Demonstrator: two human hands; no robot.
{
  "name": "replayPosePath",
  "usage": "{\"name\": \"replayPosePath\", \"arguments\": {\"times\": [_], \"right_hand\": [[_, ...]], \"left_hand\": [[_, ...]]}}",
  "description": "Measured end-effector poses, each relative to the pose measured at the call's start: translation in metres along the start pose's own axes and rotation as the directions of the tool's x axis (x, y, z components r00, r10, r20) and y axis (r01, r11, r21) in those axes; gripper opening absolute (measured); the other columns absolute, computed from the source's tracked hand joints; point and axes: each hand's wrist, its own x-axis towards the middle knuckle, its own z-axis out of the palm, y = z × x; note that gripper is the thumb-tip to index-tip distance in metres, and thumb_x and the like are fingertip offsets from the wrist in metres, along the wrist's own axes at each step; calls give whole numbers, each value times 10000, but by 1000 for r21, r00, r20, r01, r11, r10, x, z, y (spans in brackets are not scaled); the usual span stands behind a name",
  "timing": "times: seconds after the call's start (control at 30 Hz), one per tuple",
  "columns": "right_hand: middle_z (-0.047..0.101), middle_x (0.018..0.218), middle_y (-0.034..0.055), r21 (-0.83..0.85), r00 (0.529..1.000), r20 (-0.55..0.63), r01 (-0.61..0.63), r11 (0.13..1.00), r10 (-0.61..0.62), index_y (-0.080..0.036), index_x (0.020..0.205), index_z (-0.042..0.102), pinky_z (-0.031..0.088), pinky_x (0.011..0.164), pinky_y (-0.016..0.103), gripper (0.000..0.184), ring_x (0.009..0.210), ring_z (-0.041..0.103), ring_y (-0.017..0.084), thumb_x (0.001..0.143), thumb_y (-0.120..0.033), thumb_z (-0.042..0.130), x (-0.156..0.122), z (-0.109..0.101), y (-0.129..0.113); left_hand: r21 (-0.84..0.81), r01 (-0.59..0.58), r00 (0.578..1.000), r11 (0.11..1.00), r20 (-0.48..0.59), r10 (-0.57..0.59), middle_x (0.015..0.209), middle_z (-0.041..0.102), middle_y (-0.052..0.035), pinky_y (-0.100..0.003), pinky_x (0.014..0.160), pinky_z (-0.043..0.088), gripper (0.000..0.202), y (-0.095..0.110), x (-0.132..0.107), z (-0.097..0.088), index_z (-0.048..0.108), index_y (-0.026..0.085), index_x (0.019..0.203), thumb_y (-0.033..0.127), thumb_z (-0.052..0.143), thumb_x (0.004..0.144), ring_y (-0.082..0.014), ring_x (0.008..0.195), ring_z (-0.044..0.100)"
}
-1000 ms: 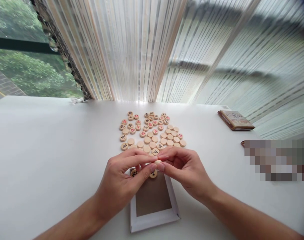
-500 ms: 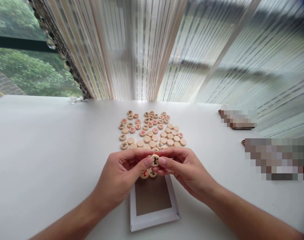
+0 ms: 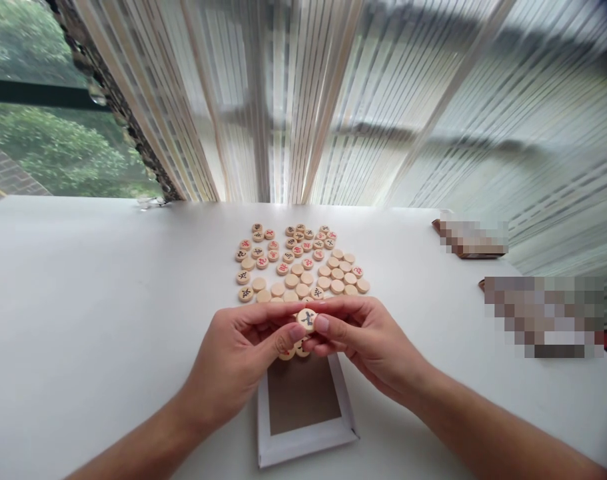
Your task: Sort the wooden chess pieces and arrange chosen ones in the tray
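Note:
My left hand (image 3: pixel 238 357) and my right hand (image 3: pixel 366 340) meet above the near part of a white table (image 3: pixel 83 300). Together their fingertips pinch a round wooden game piece (image 3: pixel 307 319) with a black character facing me. Two more pieces (image 3: pixel 294 351) lie just below it at the far end of a shallow white box (image 3: pixel 303 407) with a brown inside. Beyond the hands, several round wooden pieces (image 3: pixel 298 263) are spread on the table, some with red or black characters, some blank side up.
A flat brown box (image 3: pixel 470 238), partly pixelated, lies at the right of the table. Another pixelated patch (image 3: pixel 543 317) sits nearer on the right. Striped curtains (image 3: pixel 333 100) hang behind the table, with a window onto trees (image 3: pixel 38 140) at left.
The piece between my fingers has been turned from edge-on to face me, showing its black character. My hands stay in the same place above the box.

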Motion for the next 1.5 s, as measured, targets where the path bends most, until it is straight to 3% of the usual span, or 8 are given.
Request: {"name": "replayPosePath", "arguments": {"times": [0.23, 0.37, 0.57, 0.77, 0.93, 1.17, 1.33, 1.5], "right_hand": [[832, 800, 60, -65, 997, 15, 78, 995, -77, -177, 979, 859, 660, 653, 241, 294, 672, 780, 163, 722, -273, 966, 0, -2, 5], [810, 735, 41, -118, 993, -11, 117, 986, -119, -181, 923, 850, 651, 621, 265, 304, 626, 757, 167, 671, -277, 990, 0, 0, 5], [771, 657, 22, -186, 989, -76, 110, 976, -126, -170, 862, 819, 606, 531, 233, 395, 586, 717, 157, 552, -277, 1039, -1, 3, 5], [751, 629, 16, -164, 993, -58, 93, 982, -104, -164, 735, 746, 548, 498, 197, 365, 526, 657, 113, 582, -333, 1031, 0, 0, 7], [763, 661, 27, -138, 992, 6, 126, 982, -126, -159, 767, 804, 570, 556, 203, 262, 580, 683, 118, 697, -340, 979, 1, -2, 6], [797, 723, 62, -127, 988, 84, 143, 982, -133, -158, 979, 863, 606, 615, 201, 224, 611, 721, 116, 879, -358, 852, 1, -6, 5], [799, 754, 45, -90, 985, 101, 149, 985, -140, -160, 1036, 842, 626, 630, 213, 213, 635, 733, 121, 866, -287, 865, 1, -5, 6], [795, 792, 29, -67, 992, 77, 108, 992, -102, -150, 956, 807, 627, 632, 199, 279, 652, 735, 116, 732, -216, 959, 0, 0, 4]], "left_hand": [[13, -14, 999, 1000, -28, 14, 841, 854, -24, -261, 685, 709, 220, -1, -4, 2, 870, 254, 1044, 214, 872, 828, -225, 739, 831], [126, -82, 995, 989, -40, 88, 865, 856, -40, -313, 672, 721, 205, -3, -6, 2, 869, 235, 1056, 250, 851, 853, -233, 686, 820], [436, -272, 959, 858, 54, 277, 981, 861, -12, -203, 727, 660, 307, -9, -7, -2, 837, 292, 1165, 148, 799, 897, -163, 786, 808], [494, -425, 901, 758, 156, 404, 946, 853, 15, -188, 771, 624, 354, -4, -6, 2, 832, 284, 1146, 54, 764, 884, -135, 807, 794], [479, -383, 922, 790, 143, 360, 891, 844, 33, -178, 781, 613, 327, -4, -6, 1, 823, 291, 1142, 72, 760, 907, -117, 780, 779], [393, -254, 963, 884, 22, 267, 955, 847, 17, -148, 739, 630, 297, -7, -8, -2, 842, 287, 1114, 106, 795, 883, -126, 806, 793], [260, -152, 986, 954, -30, 165, 935, 849, 4, -153, 727, 650, 245, -4, -5, 1, 855, 260, 1075, 123, 797, 880, -144, 799, 810], [241, -156, 987, 958, -4, 162, 966, 859, 6, -165, 724, 657, 260, -4, -5, 0, 851, 279, 1102, 137, 795, 892, -144, 767, 812]]}}
